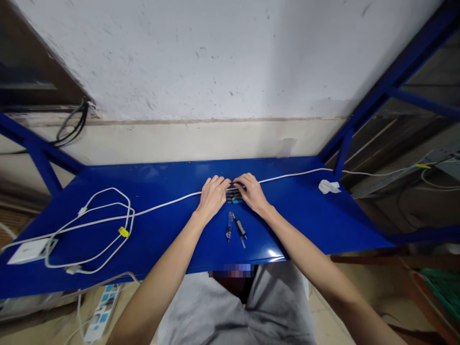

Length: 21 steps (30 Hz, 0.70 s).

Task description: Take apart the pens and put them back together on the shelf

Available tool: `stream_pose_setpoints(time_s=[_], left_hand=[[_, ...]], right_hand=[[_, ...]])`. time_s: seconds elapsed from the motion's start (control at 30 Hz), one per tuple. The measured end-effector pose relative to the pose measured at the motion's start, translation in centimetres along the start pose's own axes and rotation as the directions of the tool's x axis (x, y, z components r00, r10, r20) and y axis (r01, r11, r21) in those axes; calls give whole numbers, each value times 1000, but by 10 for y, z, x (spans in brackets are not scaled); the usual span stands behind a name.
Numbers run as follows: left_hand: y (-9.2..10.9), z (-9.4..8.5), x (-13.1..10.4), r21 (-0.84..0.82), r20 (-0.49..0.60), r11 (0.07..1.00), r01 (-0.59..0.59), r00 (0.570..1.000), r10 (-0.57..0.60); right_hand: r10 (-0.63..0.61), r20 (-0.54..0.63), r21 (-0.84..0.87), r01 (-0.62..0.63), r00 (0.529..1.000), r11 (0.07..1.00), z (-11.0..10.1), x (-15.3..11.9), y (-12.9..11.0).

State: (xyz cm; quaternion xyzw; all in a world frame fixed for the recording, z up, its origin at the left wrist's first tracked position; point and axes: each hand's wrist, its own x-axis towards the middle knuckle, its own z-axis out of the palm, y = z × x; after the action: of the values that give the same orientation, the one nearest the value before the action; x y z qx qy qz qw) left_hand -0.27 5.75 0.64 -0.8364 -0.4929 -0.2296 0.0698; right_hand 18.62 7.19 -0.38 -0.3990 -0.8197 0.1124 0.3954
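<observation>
From where I stood, the left hand and the right hand curled inward at either end of a row of dark pens on the worktop, fingertips nearly meeting; whether they gripped firmly, I couldn't tell. The slim, hard barrels seemed likely to roll apart if pressed unevenly, and the smooth white cable beside the row's far edge could have nudged them if tugged. Nearer the person lay 1 clear pen and 1 grey pen, which a dragging wrist might have scattered across the glossy blue metal-looking surface. Well off to the right sat a soft, crumpled tissue.
</observation>
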Motion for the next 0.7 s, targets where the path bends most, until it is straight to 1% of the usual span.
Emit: stream_pose_setpoints(time_s=[0.1, 0.23, 0.3, 0.43, 0.5, 0.6, 0.7], left_hand=[[-1, 0, 0, 15, 21, 999, 41, 999, -42], [-2, 0, 1, 6, 60, 999, 52, 997, -52], [-5, -1, 0, -8, 69, 997, 71, 995, -70], [-17, -6, -1, -30, 40, 987, 155, 987, -154], [-21, -8, -1, -41, 11, 980, 194, 981, -193], [-24, -7, 0, -59, -8, 975, 215, 976, -216], [-25, -5, 0, -67, -9, 974, 217, 976, -218]], right_hand=[[45, -16, 1, -45, 999, 999, -2, 0, 3], [86, -26, 20, -85, 996, 996, -9, -3, 10], [121, -54, 43, -118, 991, 992, -14, -5, 14], [218, -163, 109, -202, 962, 973, -25, -8, 22], [270, -173, 134, -249, 947, 959, -28, -9, 20], [314, -100, 127, -301, 944, 945, -27, -9, 8], [296, 53, 96, -300, 954, 949, -23, -8, -9]])
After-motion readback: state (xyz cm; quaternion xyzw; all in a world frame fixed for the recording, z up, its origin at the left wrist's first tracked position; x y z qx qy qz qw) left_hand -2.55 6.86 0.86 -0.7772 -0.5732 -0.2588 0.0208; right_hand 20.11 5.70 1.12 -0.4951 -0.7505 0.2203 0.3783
